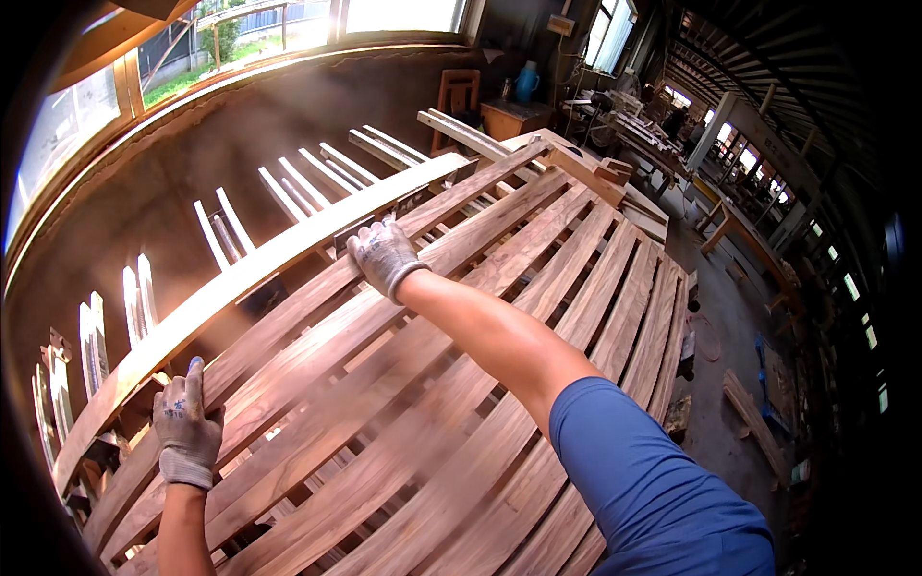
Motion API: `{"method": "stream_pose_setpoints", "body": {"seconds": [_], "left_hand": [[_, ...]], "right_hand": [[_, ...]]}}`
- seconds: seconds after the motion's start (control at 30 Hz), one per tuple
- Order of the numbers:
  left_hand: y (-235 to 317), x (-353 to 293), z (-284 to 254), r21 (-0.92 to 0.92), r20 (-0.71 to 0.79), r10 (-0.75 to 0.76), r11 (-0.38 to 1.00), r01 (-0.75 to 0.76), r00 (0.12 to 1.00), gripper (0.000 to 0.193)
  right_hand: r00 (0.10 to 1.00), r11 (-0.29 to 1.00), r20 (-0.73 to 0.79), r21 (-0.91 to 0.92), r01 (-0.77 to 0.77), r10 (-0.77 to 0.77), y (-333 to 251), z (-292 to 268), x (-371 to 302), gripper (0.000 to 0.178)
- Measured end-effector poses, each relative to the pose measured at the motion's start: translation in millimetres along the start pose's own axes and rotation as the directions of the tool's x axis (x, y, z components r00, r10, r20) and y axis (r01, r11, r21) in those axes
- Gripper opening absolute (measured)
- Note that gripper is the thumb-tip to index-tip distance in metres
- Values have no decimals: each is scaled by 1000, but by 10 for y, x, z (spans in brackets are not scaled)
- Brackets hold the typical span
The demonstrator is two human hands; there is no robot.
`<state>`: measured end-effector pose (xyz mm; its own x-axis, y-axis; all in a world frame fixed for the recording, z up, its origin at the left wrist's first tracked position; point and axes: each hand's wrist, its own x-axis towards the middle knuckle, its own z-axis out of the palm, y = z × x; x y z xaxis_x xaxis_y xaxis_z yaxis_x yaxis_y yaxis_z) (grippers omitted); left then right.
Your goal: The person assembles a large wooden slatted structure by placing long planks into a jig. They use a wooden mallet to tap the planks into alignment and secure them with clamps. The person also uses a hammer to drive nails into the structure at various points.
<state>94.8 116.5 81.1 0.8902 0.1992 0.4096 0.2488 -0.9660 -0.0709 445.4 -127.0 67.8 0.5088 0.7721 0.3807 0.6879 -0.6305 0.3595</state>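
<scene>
Brown wall (365, 91) and bright windows (403, 15) line the far left of a long workshop, where a blue flask (526, 82) stands on a wooden cabinet (515, 122) and a grey concrete floor (715, 370) stretches off to the right. Close in, a broad row of wooden slats (576, 264) fills the middle of the view, laid side by side with narrow dark gaps between them; they are bare and matt, light pinkish brown with darker streaks of grain, and they look bowed, as straight edges do through this lens. The outer slat (288, 319), nearest the windows, lies just beside a paler wooden rail (240, 278), beyond which pairs of pale bars (288, 189) stick out. Both hands are at this slat in greyish knitted gloves: the right hand (386, 259) farther along it, fingers close together and bent over its far edge, the left hand (187, 427) nearer its lower end, index finger extended and the others curled. With their undersides hidden, I cannot tell whether either set of fingers is clamped on the wood.
</scene>
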Motion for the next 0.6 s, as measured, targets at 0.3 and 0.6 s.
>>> {"method": "stream_pose_setpoints", "body": {"seconds": [0.3,0.6], "left_hand": [[31,91,305,-25,-32,43,999,-43,999,83],[-35,182,322,-38,-24,53,998,-54,998,82]], "right_hand": [[996,999,89,-41,21,-17,15,294,-59,13],[995,1000,103,-4,13,-12,-32,373,63,13]]}}
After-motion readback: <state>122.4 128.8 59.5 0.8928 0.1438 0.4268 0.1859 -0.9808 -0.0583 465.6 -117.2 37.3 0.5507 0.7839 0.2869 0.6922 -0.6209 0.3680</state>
